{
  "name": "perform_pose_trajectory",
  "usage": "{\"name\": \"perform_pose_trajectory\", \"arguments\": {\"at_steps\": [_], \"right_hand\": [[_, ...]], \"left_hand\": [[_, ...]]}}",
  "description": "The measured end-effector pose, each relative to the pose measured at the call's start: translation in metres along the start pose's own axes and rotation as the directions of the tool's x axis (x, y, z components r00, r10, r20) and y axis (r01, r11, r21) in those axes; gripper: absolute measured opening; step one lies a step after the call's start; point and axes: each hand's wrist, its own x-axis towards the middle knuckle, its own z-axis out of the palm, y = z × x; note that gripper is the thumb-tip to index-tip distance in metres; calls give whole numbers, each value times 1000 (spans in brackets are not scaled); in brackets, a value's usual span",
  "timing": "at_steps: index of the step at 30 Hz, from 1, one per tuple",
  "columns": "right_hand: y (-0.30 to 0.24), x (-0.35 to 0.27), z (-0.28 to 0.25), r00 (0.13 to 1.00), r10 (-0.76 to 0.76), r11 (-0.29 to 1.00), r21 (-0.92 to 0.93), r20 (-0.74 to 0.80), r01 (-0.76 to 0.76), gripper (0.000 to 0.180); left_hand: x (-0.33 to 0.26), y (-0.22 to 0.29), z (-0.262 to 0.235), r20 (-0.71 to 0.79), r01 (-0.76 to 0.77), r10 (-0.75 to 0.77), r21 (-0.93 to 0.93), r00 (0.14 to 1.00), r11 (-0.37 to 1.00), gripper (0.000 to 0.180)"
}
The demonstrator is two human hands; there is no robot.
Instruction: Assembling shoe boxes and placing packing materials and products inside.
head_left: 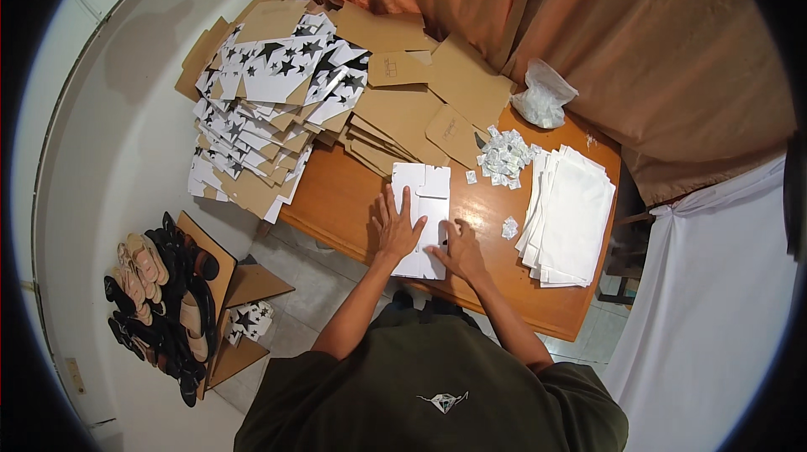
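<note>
A flat white cardboard box [432,233] lies lengthwise before me at the table's front edge, its top panels folded shut with a slot or flap line near the far end. My left hand [397,227] rests on the box's left side, fingers stretched out and spread. At the box's right edge is my right hand [461,253], its thumb reaching onto the white surface and its fingers apart over the edge. Neither hand grips anything that I can see.
Brown cardboard sheets [403,116] and star-printed box blanks [269,82] pile up at far left. Small packets [504,158], a plastic bag [543,95] and stacked white paper sheets [568,221] lie rightward on the wooden table [336,200]. Shoes [164,301] fill a carton at lower left.
</note>
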Motion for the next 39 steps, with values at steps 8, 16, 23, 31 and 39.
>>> {"name": "perform_pose_trajectory", "arguments": {"at_steps": [8, 16, 23, 31, 39], "right_hand": [[-4, 86, -9, 955, 99, 988, 145, -281, -60, 51], [-11, 96, 6, 906, 79, 989, -83, -416, -125, 49], [-3, 102, 4, 918, 109, 994, 36, -380, -103, 52], [-22, 102, -4, 910, 157, 985, -2, -384, -171, 63], [12, 114, 11, 891, 40, 987, 157, -453, 35, 49]], "left_hand": [[1, 3, -9, 67, -23, 27, -63, 997, 998, 90], [-1, -1, -6, -25, -66, 68, 61, 997, 996, 88], [3, 3, -22, 83, -76, 78, -36, 993, 997, 85], [0, -5, -15, 17, -125, 132, -228, 991, 966, 83], [7, -13, -7, 2, -225, 230, -210, 973, 951, 79]]}}
